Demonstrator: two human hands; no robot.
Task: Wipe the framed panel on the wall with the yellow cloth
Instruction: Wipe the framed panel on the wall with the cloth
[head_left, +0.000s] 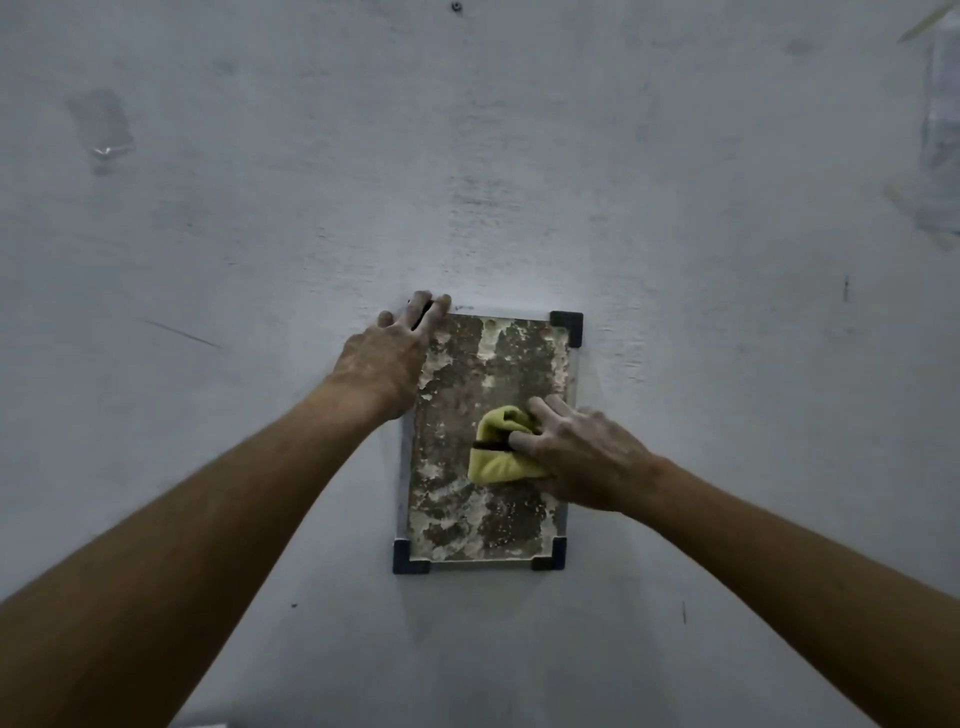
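A small framed panel (485, 364) hangs on the grey wall, with black corner brackets and a mottled, flaking brown-and-white surface. My left hand (392, 358) lies flat over its top left corner, fingers straight and reaching past the upper edge. My right hand (576, 449) holds a bunched yellow cloth (501, 449) against the panel's right middle part, its fingers curled over the cloth. A dark band crosses the cloth. The panel's top left bracket is mostly hidden under my left fingers.
The wall (260, 260) around the panel is bare grey plaster with scuffs and small marks. A screw head (456, 7) shows high up. A pale patch or sheet (940, 130) clings to the wall at the far right.
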